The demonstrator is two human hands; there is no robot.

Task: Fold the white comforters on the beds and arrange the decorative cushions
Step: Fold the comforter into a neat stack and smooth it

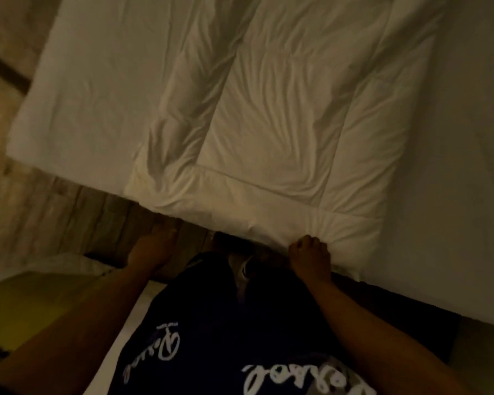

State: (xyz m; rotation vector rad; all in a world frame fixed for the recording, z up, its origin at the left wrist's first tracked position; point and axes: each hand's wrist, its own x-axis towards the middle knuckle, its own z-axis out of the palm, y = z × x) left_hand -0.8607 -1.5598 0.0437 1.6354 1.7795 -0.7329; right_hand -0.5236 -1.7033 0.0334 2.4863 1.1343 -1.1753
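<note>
A white quilted comforter (268, 124) lies folded into a long strip on the bed (468, 195), wrinkled along its middle. My right hand (310, 256) is closed on the comforter's near edge, close to its right corner. My left hand (151, 249) hangs below the comforter's left near corner, over the floor, fingers loosely curled with nothing in it; whether it touches the fabric is unclear. A yellow cushion (26, 303) lies at the lower left.
Wood-look floor (54, 212) shows between the bed's near edge and a second white bed surface (69, 266) at the lower left. My dark trousers (226, 323) with white lettering fill the bottom middle. The room is dim.
</note>
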